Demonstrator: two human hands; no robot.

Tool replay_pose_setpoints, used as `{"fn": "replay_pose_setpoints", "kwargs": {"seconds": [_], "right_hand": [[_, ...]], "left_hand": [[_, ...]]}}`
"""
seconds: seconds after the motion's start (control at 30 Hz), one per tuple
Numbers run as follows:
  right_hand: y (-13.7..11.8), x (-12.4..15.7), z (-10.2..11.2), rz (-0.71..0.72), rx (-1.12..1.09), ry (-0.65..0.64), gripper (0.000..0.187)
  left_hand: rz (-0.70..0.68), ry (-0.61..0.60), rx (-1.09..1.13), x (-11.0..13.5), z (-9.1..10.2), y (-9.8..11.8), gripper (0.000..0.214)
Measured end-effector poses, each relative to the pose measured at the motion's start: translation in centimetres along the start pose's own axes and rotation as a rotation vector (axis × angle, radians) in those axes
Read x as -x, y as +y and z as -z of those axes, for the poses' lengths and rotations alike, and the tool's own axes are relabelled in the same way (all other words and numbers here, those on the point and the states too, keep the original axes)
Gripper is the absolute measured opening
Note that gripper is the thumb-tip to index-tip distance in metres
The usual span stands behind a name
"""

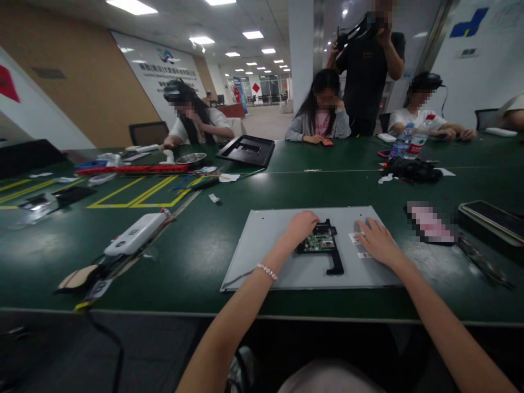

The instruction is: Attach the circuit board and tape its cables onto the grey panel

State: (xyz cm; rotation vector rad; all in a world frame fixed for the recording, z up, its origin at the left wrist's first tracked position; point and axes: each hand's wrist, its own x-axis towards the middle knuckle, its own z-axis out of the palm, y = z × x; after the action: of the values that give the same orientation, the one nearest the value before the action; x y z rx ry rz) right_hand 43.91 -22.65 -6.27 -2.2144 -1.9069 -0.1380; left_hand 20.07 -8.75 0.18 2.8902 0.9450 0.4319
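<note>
A flat light-grey panel (262,245) lies on the green table in front of me. On it sits a green circuit board (317,243) with a black bracket (336,262) along its right side. My left hand (302,226), with a beaded bracelet at the wrist, is at the board's upper left edge, its fingers curled in. Whatever its fingertips hold, if anything, is hidden. My right hand (377,241) rests on the right part of the panel beside white labels (363,255), fingers spread.
A white power strip (137,233) with a cable lies at left. At right are a pink phone (432,222), a dark case (495,221) and glasses (485,262). A black monitor casing (248,151) and bottles (417,139) stand farther back. Several people are across the table.
</note>
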Motion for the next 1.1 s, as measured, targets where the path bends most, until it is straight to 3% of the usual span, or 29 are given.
{"fn": "replay_pose_setpoints", "kwargs": {"seconds": [0.23, 0.53, 1.1], "right_hand": [[0.0, -0.1, 0.1, 0.000, -0.049, 0.003, 0.050], [0.1, -0.2, 0.1, -0.006, -0.047, -0.032, 0.052], [-0.4, 0.0, 1.6, 0.015, 0.001, -0.100, 0.050]], "left_hand": [[-0.079, 0.054, 0.140, -0.1, -1.0, -1.1, 0.020], [-0.083, 0.087, 0.271, -0.1, -1.7, -2.0, 0.020], [-0.057, 0.102, 0.372, 0.3, -1.5, -1.8, 0.020]]}}
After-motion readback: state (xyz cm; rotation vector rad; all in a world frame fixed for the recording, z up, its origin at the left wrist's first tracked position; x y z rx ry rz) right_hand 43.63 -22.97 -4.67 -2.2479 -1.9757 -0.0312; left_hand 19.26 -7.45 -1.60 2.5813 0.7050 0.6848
